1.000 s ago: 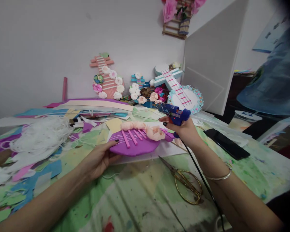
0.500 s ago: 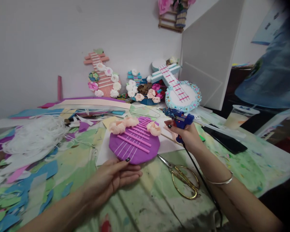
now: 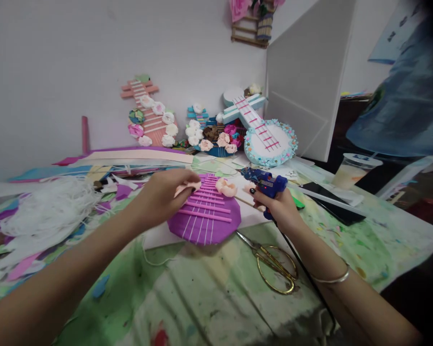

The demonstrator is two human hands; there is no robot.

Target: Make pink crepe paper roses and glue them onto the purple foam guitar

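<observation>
My right hand (image 3: 279,206) grips a blue hot glue gun (image 3: 263,180), its nozzle pointing left beyond the purple craft. That craft (image 3: 205,226) is a round-bodied paper instrument with pink strips across it and white string lines. One peach paper flower (image 3: 226,187) sits on its right side. Over its left side is my left hand (image 3: 164,197), fingers closed on another peach paper flower (image 3: 194,185), mostly covered by the hand. Whether that flower touches the craft I cannot tell. White paper (image 3: 159,236) lies under the craft.
Gold-handled scissors (image 3: 276,269) lie in front of my right hand, near the glue gun's cord. A tangle of white string (image 3: 54,206) and paper scraps cover the left. Decorated instruments (image 3: 270,142) lean at the back. A black phone (image 3: 332,204) and a plastic cup (image 3: 355,170) stand right.
My left hand has left the craft's near edge, moved up and closed on a flower at its upper left. The craft has turned slightly. My right hand still holds the glue gun.
</observation>
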